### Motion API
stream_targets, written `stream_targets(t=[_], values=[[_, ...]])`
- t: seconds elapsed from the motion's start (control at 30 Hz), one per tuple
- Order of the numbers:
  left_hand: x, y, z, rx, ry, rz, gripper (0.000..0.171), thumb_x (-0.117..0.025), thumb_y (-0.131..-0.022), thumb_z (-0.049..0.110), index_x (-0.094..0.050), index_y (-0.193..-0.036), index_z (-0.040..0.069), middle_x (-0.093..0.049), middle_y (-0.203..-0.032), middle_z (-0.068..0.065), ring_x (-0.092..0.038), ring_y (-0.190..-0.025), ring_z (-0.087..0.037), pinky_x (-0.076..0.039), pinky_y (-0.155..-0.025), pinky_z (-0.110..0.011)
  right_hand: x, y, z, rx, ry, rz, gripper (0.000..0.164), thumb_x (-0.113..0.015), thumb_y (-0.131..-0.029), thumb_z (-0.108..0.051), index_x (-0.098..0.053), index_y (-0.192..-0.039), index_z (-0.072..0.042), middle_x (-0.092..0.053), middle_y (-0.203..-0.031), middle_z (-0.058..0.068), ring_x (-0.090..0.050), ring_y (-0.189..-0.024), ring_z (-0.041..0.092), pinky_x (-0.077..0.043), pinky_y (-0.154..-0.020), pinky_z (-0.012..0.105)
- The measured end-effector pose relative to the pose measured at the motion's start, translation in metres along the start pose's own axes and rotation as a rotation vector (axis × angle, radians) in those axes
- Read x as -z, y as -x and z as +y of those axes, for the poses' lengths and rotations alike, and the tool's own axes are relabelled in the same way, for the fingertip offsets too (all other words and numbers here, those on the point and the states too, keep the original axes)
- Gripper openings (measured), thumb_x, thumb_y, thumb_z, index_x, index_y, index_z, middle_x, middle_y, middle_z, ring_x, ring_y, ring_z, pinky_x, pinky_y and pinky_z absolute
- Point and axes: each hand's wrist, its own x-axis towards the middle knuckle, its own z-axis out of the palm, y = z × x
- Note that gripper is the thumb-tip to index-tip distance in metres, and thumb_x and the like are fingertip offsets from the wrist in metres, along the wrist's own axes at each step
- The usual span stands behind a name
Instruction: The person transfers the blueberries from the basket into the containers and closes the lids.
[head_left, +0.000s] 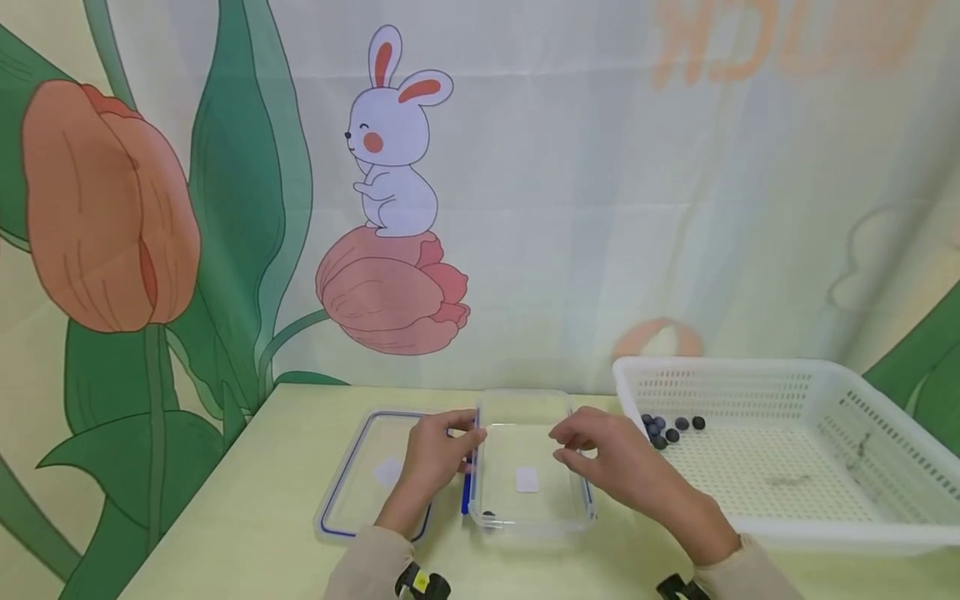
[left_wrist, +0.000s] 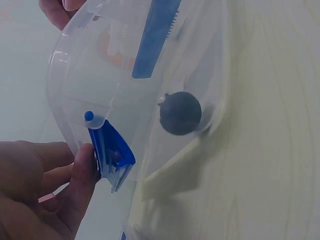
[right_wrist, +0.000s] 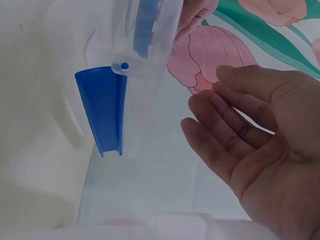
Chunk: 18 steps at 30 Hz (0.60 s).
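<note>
A clear plastic food container [head_left: 577,523] with blue side clips stands on the table. My left hand [head_left: 438,450] holds it by the left rim, with the thumb at the edge beside a blue clip [left_wrist: 112,150]. One dark blueberry [left_wrist: 180,114] lies inside at the near left corner. My right hand [head_left: 611,454] hovers by the right rim, its fingers loosely bent and nothing between them. In the right wrist view another blue clip [right_wrist: 102,110] hangs down from the container's side, apart from the fingers.
The container's clear lid [head_left: 324,525] with a blue seal lies flat on the left. To the right stands a white perforated basket [head_left: 832,533] with several blueberries [head_left: 672,435] in its left far corner. A printed curtain [head_left: 540,208] hangs behind the table.
</note>
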Motion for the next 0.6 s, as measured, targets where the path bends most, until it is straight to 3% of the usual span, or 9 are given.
stream_targets(t=[0.33,0.6], values=[[0.000,0.002,0.001,-0.014,0.002,0.000,0.038,-0.077,-0.098,0.011,-0.072,-0.135,0.000,-0.073,-0.112,-0.012,-0.067,-0.059,-0.011,-0.065,-0.061,-0.039,0.031,0.003,-0.002,-0.022,0.001,0.085,0.019,-0.081,-0.093,-0.002,-0.076,-0.110,-0.011,-0.073,-0.107,-0.003,-0.074,-0.091,0.015,-0.064,-0.083,0.039],[0.000,0.002,0.001,-0.005,-0.017,0.011,0.039,-0.078,-0.099,0.012,-0.071,-0.136,0.001,-0.072,-0.114,-0.013,-0.066,-0.059,-0.012,-0.061,-0.056,-0.027,0.069,0.008,-0.006,-0.022,0.049,0.191,0.022,-0.081,-0.094,-0.005,-0.077,-0.113,-0.014,-0.074,-0.109,-0.006,-0.074,-0.092,0.012,-0.063,-0.080,0.034]])
